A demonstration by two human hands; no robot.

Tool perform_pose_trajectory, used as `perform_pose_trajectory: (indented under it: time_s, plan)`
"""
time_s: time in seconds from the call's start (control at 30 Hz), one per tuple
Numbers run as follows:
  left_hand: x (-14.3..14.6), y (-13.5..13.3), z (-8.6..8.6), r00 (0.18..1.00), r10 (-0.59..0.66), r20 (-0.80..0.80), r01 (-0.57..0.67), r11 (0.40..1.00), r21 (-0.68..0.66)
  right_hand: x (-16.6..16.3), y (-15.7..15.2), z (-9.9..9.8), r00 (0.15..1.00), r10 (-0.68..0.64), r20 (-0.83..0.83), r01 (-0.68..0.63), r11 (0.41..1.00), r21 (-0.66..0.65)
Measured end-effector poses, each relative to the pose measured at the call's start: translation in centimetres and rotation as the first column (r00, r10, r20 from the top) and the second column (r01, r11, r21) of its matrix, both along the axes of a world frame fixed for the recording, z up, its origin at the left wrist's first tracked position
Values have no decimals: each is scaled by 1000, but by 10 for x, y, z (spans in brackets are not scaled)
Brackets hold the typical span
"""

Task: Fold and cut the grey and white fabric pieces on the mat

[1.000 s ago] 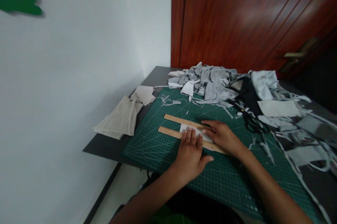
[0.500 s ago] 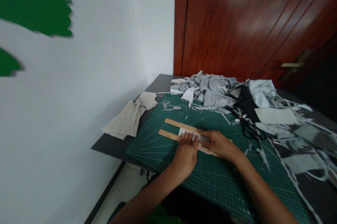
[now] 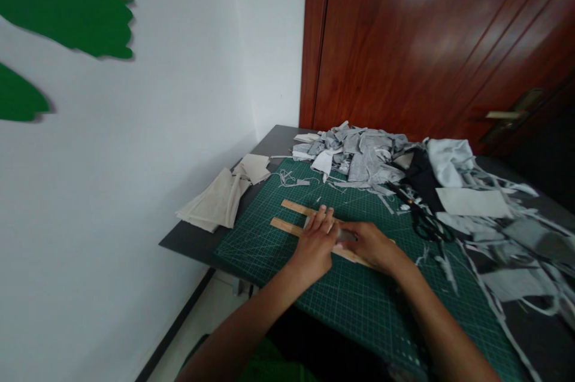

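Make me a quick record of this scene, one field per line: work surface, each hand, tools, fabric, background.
Work surface: green cutting mat on a dark table
Left hand: laid across two wooden rulers, fingers spread
Right hand: curved over the rulers, beside a pale piece; grip unclear
Tools: rulers roughly parallel; black scissors toward the right
Fabric: grey and white scraps heaped behind; cream cloth at left
Background: reddish-brown door
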State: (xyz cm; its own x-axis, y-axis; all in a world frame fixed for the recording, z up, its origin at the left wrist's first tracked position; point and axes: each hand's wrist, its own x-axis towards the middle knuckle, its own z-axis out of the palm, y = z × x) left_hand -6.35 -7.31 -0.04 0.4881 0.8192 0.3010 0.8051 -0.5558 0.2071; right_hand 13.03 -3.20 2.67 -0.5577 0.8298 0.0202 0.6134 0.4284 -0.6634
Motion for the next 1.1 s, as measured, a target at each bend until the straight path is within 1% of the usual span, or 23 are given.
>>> perform_pose_trajectory:
  time_s: [0.07,0.13,0.23,0.3,0.4,0.5,0.57,0.63,0.7,0.77,0.83,0.9,1.0,1.1]
  plan:
    - [-6,8,0,995,-97,-12,97,995,-17,0,0,0,1000,11,-22,-11,1000,-2]
    - [-13,16,-1,988,-148,-43,145,988,-55,-1,0,0,999,7,-34,-7,1000,1]
    - [-20,25,1,983,-148,-108,135,984,-117,-1,1,-1,998,16,-56,-16,1000,1]
    - [-21,29,6,978,-155,-138,139,983,-120,0,0,-1,998,18,-67,-18,1000,1]
    - [-18,35,18,970,-168,-177,150,982,-111,0,-2,1,997,5,-71,-5,1000,4]
    - [-10,41,36,946,-178,-270,135,976,-172,3,-2,2,998,-2,-65,2,1000,4]
    - [-4,44,46,925,-209,-318,144,966,-215,8,1,1,998,-20,-64,19,1000,-4]
    - [-1,47,52,916,-200,-347,125,966,-226,17,7,0,990,-108,-94,108,994,-6]
    - [0,49,54,910,-206,-360,131,966,-222,27,15,-2,955,-238,-178,237,971,-30]
    - [-2,50,52,909,-216,-357,144,966,-216,38,22,-4,899,-335,-281,312,942,-126]
    - [-4,50,50,913,-228,-337,161,963,-214,47,28,-5,851,-387,-354,308,915,-261]
    - [-6,50,48,917,-242,-316,180,960,-213,51,34,-7,815,-413,-406,282,895,-345]
    - [-7,50,45,916,-251,-314,189,958,-214,52,41,-11,747,-444,-495,302,890,-342]
    - [-7,50,43,914,-237,-328,166,959,-229,49,46,-16,692,-469,-549,328,882,-339]
